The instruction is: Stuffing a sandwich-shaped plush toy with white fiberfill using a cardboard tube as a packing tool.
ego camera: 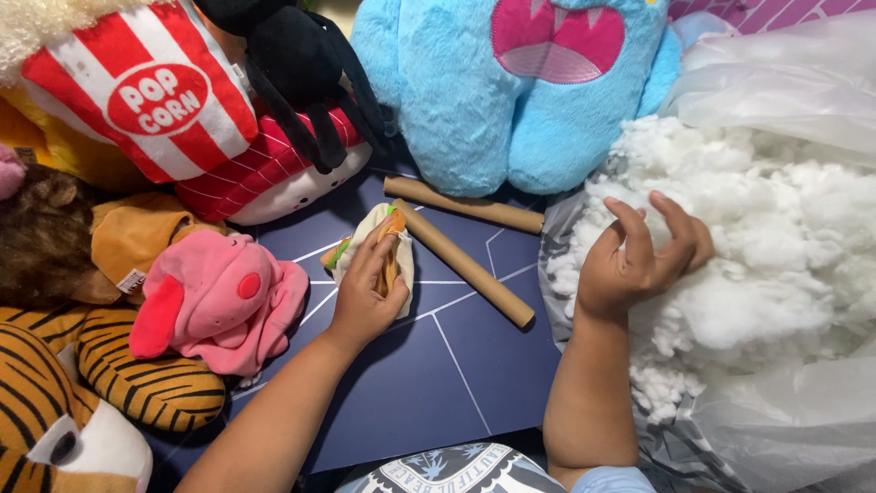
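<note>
Fingers of the left hand [365, 297] curl around a small, limp cream fabric toy skin with orange and green trim [379, 245], steadying it on the dark blue mat [438, 365]; the right hand [639, 260] claws into loose white stuffing fibre [776, 237], fingers bent to gather a tuft.

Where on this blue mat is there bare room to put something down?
The widest bare patch of the blue mat lies between the two forearms, below the cardboard tubes. A smaller strip sits between the pink plush and the left hand. The top and left edges are crowded with plush toys; white stuffing fills the right.
</note>
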